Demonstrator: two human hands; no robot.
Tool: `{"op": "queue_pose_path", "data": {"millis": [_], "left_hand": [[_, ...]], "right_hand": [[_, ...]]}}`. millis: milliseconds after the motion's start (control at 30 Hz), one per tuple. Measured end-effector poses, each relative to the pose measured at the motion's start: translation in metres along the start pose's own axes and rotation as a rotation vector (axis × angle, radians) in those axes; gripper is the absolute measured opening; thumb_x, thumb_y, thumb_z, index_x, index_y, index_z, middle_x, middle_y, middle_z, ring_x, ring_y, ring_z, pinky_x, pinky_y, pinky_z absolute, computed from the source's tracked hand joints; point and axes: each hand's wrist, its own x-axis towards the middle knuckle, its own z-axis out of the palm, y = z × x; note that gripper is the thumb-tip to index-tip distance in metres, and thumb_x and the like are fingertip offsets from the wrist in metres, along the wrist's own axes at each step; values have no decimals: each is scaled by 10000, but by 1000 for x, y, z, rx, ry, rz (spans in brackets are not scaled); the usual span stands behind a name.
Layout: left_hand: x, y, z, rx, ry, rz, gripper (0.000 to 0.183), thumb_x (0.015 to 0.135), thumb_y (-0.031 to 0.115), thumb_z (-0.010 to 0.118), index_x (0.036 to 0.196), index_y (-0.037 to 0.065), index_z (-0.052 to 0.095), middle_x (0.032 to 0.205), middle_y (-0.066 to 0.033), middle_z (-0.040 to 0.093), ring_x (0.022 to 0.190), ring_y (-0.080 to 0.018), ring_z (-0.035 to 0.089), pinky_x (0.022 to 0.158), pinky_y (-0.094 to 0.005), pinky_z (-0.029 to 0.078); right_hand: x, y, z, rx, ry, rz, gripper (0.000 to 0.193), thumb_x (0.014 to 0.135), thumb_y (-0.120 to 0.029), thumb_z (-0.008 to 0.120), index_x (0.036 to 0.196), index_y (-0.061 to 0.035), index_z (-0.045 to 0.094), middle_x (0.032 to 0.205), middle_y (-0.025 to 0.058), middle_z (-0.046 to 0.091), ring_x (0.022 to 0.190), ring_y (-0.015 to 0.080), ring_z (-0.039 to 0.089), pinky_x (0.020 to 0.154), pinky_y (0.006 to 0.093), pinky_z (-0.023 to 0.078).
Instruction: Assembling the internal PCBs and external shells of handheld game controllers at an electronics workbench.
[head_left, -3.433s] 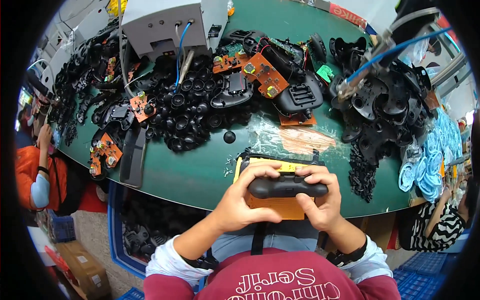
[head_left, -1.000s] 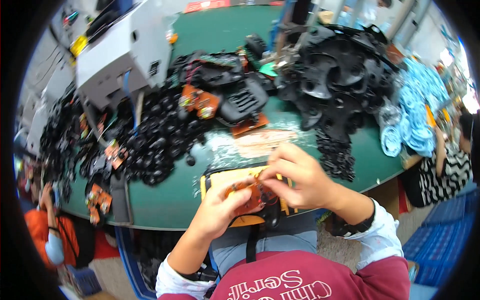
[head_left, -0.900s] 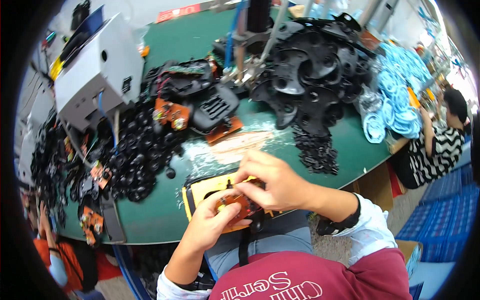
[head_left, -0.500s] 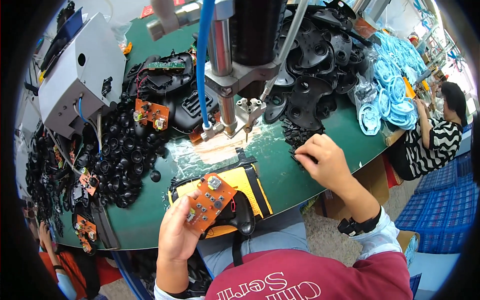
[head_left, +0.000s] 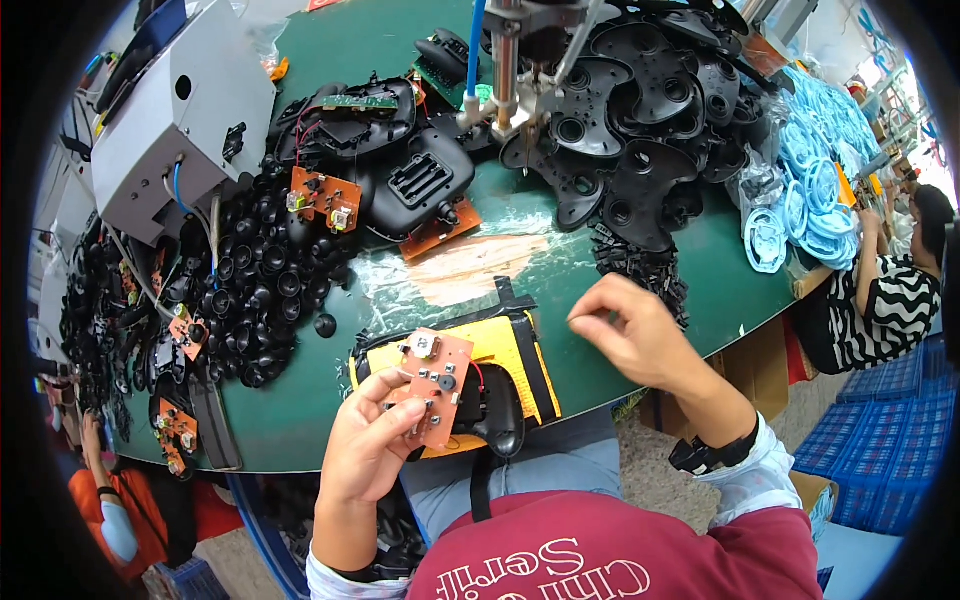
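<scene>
One board [head_left: 440,388] is grasped by the left hand [head_left: 366,438] over a yellow pad [head_left: 490,340]; whether anything is pinched by the right hand [head_left: 640,335] cannot be told.

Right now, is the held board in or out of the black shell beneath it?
Out: the left hand holds the board up, partly hiding the shell.

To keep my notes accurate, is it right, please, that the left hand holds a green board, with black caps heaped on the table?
Not quite: the board in the left hand is orange, as the head view shows; black caps are heaped on the table.
</scene>
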Motion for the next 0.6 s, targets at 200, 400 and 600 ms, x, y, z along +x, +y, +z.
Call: {"op": "queue_pose_path", "data": {"millis": [200, 400, 600], "left_hand": [[3, -4, 6, -43, -13, -25, 346, 888, 18, 632, 1213, -2, 515, 1097, -129, 658, 967, -191, 685, 813, -299, 587], [1, -7, 2, -65, -29, -27, 339, 893, 9, 624, 1216, 12, 521, 1106, -112, 661, 988, -177, 677, 810, -302, 584], [2, -4, 6, -42, -44, -23, 338, 869, 5, 677, 1172, 9, 529, 1043, -97, 682, 940, -138, 664, 807, -276, 541]], "right_hand": [[9, 7, 40, 223, -130, 94, 149, 899, -130, 667, 959, 5, 683, 847, 52, 604, 694, 112, 541, 641, 265, 449], [10, 5, 38, 388, -110, 207, 154, 860, -102, 706, 990, -17, 702, 824, 44, 622, 715, 120, 608, 669, 262, 494], [8, -12, 38, -427, -80, -363, 67, 832, -39, 689, 897, -30, 674, 864, 98, 603, 705, 217, 623, 621, 317, 500]]}}
